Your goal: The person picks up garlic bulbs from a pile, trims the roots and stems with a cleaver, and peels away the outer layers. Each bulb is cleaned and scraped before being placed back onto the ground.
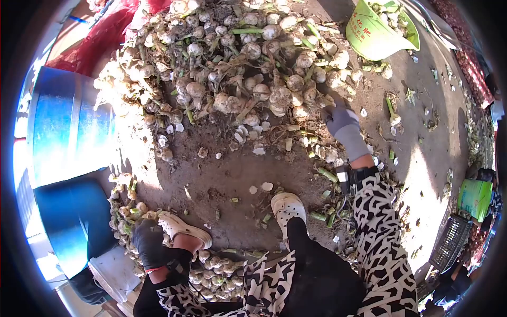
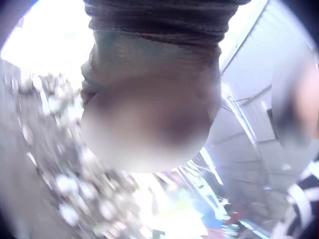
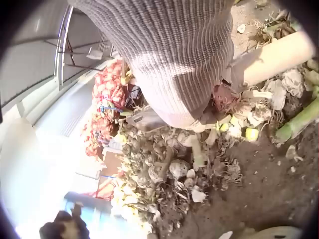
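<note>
In the head view, my right hand (image 1: 342,124), in a light grey knit glove, reaches to the near right edge of a large heap of garlic bulbs (image 1: 253,53); its fingertips are right at the bulbs. Beside that hand, the right wrist view shows a pale, thick, rod-like piece (image 3: 274,59) sticking out to the right; I cannot tell whether the hand holds it. My left hand (image 1: 149,243), in a dark grey glove, is low by the left shoe, against a smaller row of garlic (image 1: 127,211). Its fingers are mostly hidden, and the left wrist view is blurred.
A lime-green bucket (image 1: 377,34) holding garlic trimmings stands at the back right. Blue barrels (image 1: 71,127) line the left side, near a red mesh sack (image 1: 87,47). My white clogs (image 1: 288,208) stand on the soil floor among cut stems and peels. A black crate (image 1: 450,243) lies far right.
</note>
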A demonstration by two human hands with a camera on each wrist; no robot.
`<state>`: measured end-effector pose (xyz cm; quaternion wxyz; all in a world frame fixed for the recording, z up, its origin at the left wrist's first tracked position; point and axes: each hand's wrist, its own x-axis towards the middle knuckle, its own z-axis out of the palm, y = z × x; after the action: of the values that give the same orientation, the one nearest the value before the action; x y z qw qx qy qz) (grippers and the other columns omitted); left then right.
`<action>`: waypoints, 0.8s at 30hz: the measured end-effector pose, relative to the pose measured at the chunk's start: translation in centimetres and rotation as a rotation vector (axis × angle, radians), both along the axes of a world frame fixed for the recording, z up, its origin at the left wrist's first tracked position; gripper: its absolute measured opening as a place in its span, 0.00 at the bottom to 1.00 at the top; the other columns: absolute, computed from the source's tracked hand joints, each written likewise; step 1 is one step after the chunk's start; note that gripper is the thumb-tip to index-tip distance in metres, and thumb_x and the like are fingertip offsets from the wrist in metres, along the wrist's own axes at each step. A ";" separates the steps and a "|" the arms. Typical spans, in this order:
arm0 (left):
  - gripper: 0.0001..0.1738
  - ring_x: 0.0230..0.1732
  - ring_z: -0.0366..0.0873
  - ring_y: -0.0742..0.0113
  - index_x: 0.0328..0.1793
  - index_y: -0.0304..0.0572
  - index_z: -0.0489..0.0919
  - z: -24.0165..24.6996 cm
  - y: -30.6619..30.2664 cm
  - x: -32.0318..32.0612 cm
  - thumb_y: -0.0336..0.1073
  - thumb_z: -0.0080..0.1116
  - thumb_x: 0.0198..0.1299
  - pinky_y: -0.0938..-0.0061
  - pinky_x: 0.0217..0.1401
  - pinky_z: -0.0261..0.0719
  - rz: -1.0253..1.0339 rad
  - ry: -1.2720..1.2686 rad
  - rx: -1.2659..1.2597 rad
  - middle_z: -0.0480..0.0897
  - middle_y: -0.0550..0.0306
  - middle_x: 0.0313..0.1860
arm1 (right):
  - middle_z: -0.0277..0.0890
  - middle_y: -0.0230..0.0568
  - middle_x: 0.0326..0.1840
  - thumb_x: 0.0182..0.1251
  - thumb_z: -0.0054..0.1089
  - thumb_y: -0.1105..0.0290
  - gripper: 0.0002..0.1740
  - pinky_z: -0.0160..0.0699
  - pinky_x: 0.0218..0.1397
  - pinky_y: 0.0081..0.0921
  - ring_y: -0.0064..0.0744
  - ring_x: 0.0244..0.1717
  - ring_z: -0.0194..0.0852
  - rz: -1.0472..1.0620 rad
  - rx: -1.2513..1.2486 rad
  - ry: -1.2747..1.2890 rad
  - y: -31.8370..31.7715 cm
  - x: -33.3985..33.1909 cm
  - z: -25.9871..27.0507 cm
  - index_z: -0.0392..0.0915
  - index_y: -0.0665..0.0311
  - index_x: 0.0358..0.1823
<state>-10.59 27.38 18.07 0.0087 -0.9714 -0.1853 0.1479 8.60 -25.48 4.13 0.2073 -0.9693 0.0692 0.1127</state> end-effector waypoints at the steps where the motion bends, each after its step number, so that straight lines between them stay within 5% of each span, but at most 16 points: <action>1: 0.16 0.49 0.78 0.48 0.44 0.42 0.81 -0.1 0.7 -0.8 0.37 0.63 0.48 0.58 0.55 0.75 0.079 -0.074 0.053 0.82 0.47 0.45 | 0.56 0.30 0.76 0.66 0.55 0.60 0.10 0.74 0.62 0.40 0.45 0.64 0.69 0.017 0.052 0.020 -0.3 1.9 -1.0 0.84 0.46 0.42; 3: 0.18 0.52 0.76 0.47 0.47 0.42 0.81 -1.5 0.1 -0.5 0.38 0.64 0.49 0.58 0.57 0.73 0.161 -0.196 0.018 0.80 0.46 0.49 | 0.56 0.31 0.75 0.65 0.56 0.59 0.09 0.73 0.63 0.40 0.45 0.65 0.67 0.092 -0.015 0.061 1.3 3.8 -2.3 0.84 0.46 0.42; 7: 0.21 0.55 0.76 0.46 0.51 0.40 0.80 -5.7 -10.1 4.6 0.36 0.66 0.50 0.60 0.59 0.73 -0.140 -0.296 -0.514 0.79 0.45 0.51 | 0.60 0.35 0.72 0.62 0.59 0.59 0.09 0.72 0.63 0.40 0.45 0.65 0.67 0.138 -0.032 0.017 2.4 3.0 -3.2 0.84 0.45 0.42; 9: 0.29 0.60 0.73 0.44 0.61 0.42 0.74 -6.8 -15.9 7.1 0.37 0.66 0.51 0.58 0.64 0.70 -0.296 -0.270 -0.572 0.77 0.43 0.58 | 0.62 0.36 0.69 0.63 0.60 0.58 0.09 0.74 0.61 0.42 0.49 0.58 0.73 0.129 0.040 -0.060 2.6 0.2 -4.3 0.84 0.48 0.41; 12: 0.44 0.64 0.69 0.42 0.73 0.46 0.63 -10.0 -22.6 9.6 0.39 0.68 0.48 0.55 0.67 0.66 -0.563 -0.272 -0.562 0.71 0.42 0.65 | 0.69 0.42 0.62 0.62 0.65 0.62 0.10 0.78 0.54 0.37 0.46 0.48 0.79 0.078 0.338 -0.104 3.3 -4.0 -4.7 0.83 0.59 0.39; 17: 0.50 0.68 0.65 0.40 0.76 0.49 0.57 -17.3 -26.7 11.3 0.44 0.70 0.47 0.53 0.68 0.67 -0.348 0.021 -0.802 0.66 0.39 0.68 | 0.77 0.34 0.25 0.56 0.68 0.83 0.18 0.76 0.27 0.20 0.23 0.25 0.76 -0.579 1.333 0.367 4.9 -10.0 -7.4 0.75 0.68 0.48; 18: 0.47 0.70 0.63 0.43 0.75 0.51 0.59 -17.1 -26.5 11.5 0.44 0.68 0.48 0.57 0.69 0.65 -0.263 0.108 -0.822 0.63 0.45 0.72 | 0.78 0.34 0.27 0.60 0.67 0.78 0.10 0.73 0.21 0.21 0.20 0.20 0.73 -0.488 1.226 0.151 4.6 -10.3 -7.6 0.79 0.66 0.43; 21: 0.44 0.70 0.63 0.43 0.74 0.55 0.62 -16.9 -26.2 11.1 0.43 0.67 0.48 0.56 0.68 0.67 -0.370 0.167 -0.608 0.63 0.47 0.73 | 0.79 0.34 0.28 0.65 0.64 0.71 0.07 0.74 0.24 0.21 0.19 0.23 0.74 -0.488 1.239 0.366 2.3 -10.5 -5.0 0.81 0.65 0.42; 24: 0.40 0.68 0.65 0.45 0.71 0.56 0.67 -18.2 -27.4 10.4 0.45 0.66 0.48 0.54 0.65 0.69 -0.510 0.029 -0.483 0.66 0.48 0.69 | 0.82 0.38 0.30 0.66 0.63 0.66 0.13 0.74 0.32 0.25 0.25 0.28 0.77 -0.344 0.746 0.415 3.6 -10.2 -1.2 0.81 0.66 0.47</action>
<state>-0.19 -0.04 -0.10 -0.1822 -0.9583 0.1035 0.1942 -1.64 -21.86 2.97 0.5394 -0.7599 0.2237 0.2856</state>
